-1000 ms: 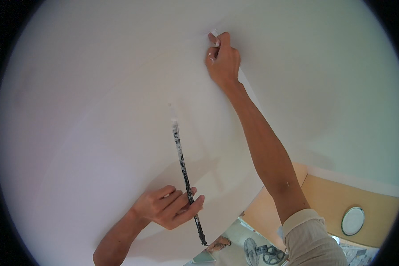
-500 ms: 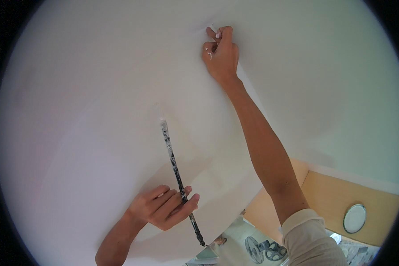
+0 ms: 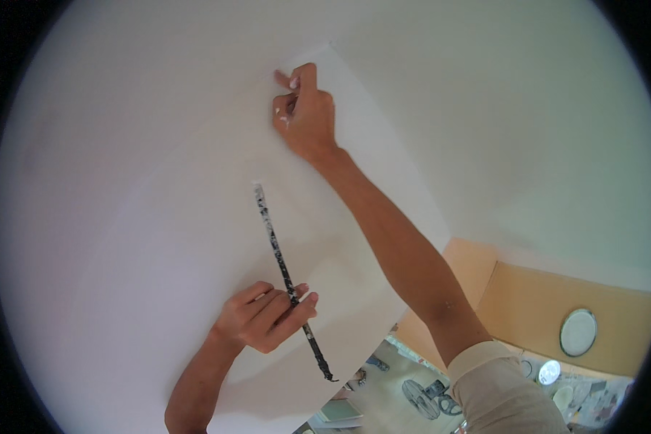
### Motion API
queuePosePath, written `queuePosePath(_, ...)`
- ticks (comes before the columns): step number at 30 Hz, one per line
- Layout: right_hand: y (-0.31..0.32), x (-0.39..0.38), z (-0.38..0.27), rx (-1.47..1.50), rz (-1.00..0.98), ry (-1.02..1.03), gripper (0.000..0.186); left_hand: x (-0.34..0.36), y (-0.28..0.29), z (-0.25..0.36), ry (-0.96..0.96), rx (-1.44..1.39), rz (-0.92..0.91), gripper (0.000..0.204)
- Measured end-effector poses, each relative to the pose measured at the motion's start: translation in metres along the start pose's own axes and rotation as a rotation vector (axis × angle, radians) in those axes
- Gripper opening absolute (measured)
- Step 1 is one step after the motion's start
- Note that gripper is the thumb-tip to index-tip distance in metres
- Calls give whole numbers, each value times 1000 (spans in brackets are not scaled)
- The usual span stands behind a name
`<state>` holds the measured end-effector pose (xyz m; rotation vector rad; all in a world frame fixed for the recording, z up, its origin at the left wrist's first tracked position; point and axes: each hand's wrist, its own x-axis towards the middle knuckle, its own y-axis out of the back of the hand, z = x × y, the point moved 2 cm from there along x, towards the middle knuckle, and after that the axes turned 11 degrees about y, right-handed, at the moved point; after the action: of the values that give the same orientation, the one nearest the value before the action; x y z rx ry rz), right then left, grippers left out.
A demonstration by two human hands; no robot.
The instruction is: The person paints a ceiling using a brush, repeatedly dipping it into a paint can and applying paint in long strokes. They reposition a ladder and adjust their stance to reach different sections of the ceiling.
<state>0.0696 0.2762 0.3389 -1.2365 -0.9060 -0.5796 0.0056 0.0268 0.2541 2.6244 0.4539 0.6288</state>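
Observation:
My left hand [image 3: 257, 318], low and left of centre, grips a long thin black rod [image 3: 272, 235] heavily flecked with white, angled up across the pale white surface [image 3: 137, 173]. The rod's upper end is smeared white; its lower end has a small bent tip. My right hand [image 3: 305, 116] is at the upper middle, against that surface near a corner crease, fingers curled and closed, white smears on them. What it holds, if anything, is hidden among the fingers. Its forearm reaches up from the lower right.
A pale greenish surface [image 3: 528, 130] spans the right. Lower down are an orange-tan band [image 3: 615, 325] with a round white disc [image 3: 578, 332], and, beyond the white surface's edge, a fan [image 3: 421, 396], a pale green flat object [image 3: 342, 410], part of a person's foot and mixed clutter [image 3: 593, 401].
My right hand has moved left and slightly down in the view. My left hand and the rod sit somewhat higher, with the rod's upper end further left. The background has shifted slightly.

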Motion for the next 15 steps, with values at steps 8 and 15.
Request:
queuePosePath(8, 17, -8, 16, -57, 232, -143, 35, 5, -7, 4, 26, -21, 70, 15)
queuePosePath(15, 16, -18, 7, 218, 323, -246, 32, -14, -26, 5, 60, 15, 253, 22)
